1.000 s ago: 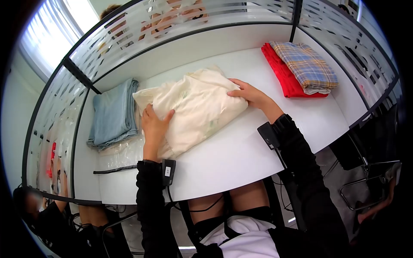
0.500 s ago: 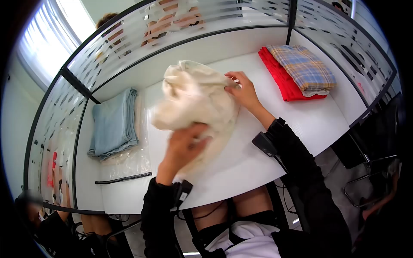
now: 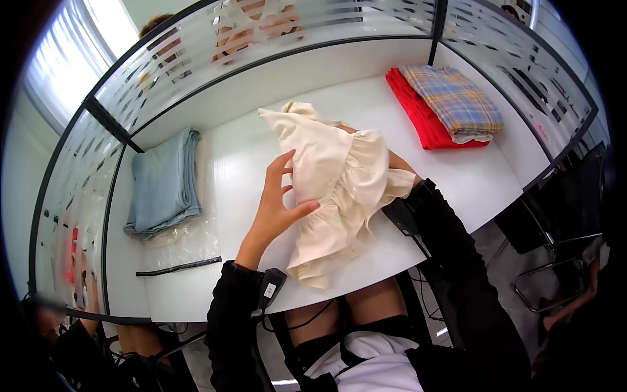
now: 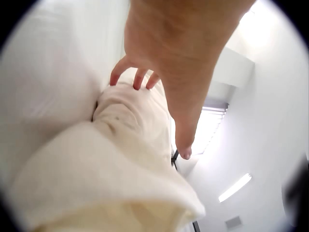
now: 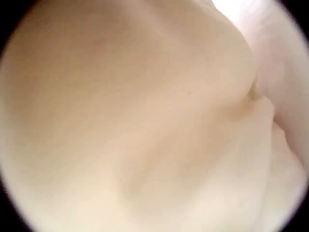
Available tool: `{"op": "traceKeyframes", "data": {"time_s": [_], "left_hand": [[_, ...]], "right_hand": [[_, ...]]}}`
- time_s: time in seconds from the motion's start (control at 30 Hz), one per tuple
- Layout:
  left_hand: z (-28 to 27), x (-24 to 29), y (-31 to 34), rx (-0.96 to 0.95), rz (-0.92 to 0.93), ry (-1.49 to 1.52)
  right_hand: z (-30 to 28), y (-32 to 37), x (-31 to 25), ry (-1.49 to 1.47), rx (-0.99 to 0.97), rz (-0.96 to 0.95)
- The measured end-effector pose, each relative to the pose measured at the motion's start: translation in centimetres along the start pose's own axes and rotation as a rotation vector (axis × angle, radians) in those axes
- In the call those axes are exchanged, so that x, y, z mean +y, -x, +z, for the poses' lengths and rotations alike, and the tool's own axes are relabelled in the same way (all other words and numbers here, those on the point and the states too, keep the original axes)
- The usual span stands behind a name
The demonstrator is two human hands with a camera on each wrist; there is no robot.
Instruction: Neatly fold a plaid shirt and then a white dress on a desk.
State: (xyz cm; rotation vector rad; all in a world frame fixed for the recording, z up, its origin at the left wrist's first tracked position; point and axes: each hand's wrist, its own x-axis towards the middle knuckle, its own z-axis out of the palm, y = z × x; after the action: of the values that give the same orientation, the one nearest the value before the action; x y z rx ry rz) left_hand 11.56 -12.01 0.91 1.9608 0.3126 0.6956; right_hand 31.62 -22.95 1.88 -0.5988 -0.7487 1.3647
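A cream garment (image 3: 320, 157) with ruffles lies bunched across the middle of the white table, its lower end near the front edge. At its left side is my left hand (image 3: 277, 202), thumb and fingers spread and the fingertips at the cloth; in the left wrist view this hand (image 4: 178, 58) has its fingertips on the cream cloth (image 4: 111, 159). My right hand is mostly covered by the garment, with only a bit of skin showing at its top and the wrist at its right. Cream cloth (image 5: 145, 121) fills the right wrist view, hiding the fingers.
Folded light-blue jeans (image 3: 163, 183) lie at the left on a clear plastic bag (image 3: 189, 251) with a black edge strip. A folded plaid cloth (image 3: 454, 101) rests on a red one (image 3: 418, 117) at the back right. Low partitions surround the table; people are beyond them.
The garment has gone from spread flat, through being lifted and turned, to bunched with ruffles showing. My left hand has moved right; the cloth now covers most of my right hand.
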Motion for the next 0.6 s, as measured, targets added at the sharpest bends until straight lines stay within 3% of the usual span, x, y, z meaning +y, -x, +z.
{"op": "traceKeyframes", "data": {"time_s": [0.07,0.17,0.27,0.3,0.37,0.43,0.5,0.53,0.57,0.6], "left_hand": [[0.5,0.5,0.0,-0.018,0.003,-0.164],[1.9,1.1,0.2,0.037,0.170,-0.384],[3.0,0.2,-0.1,0.130,0.213,-0.410],[3.2,0.5,0.1,0.176,0.133,-0.383],[2.9,1.2,0.0,0.179,-0.044,-0.242],[2.3,-0.5,-0.5,0.324,0.202,-0.269],[0.2,-0.5,-0.5,0.409,-0.003,0.018],[-1.1,-0.9,-0.5,0.459,0.130,-0.067],[-3.7,-4.8,0.0,0.460,0.136,0.402],[-6.2,-5.4,-0.3,0.605,-0.016,0.787]], "right_hand": [[-0.2,0.3,0.3,0.431,-0.033,-0.109],[0.2,-0.2,1.0,0.361,-0.042,-0.019],[-1.1,-2.1,3.0,0.619,-0.128,-0.144],[-1.3,-2.5,3.5,0.813,-0.122,-0.281],[-1.4,-3.3,3.3,0.937,-0.132,-0.286],[-0.8,-3.5,3.1,0.907,-0.118,-0.300],[-1.3,-3.6,2.2,1.079,0.038,-0.291],[-1.7,-3.7,1.6,1.163,0.118,-0.285],[-1.7,-3.6,0.7,0.967,0.177,-0.200],[-2.7,-3.6,0.1,0.857,0.238,-0.250]]}}
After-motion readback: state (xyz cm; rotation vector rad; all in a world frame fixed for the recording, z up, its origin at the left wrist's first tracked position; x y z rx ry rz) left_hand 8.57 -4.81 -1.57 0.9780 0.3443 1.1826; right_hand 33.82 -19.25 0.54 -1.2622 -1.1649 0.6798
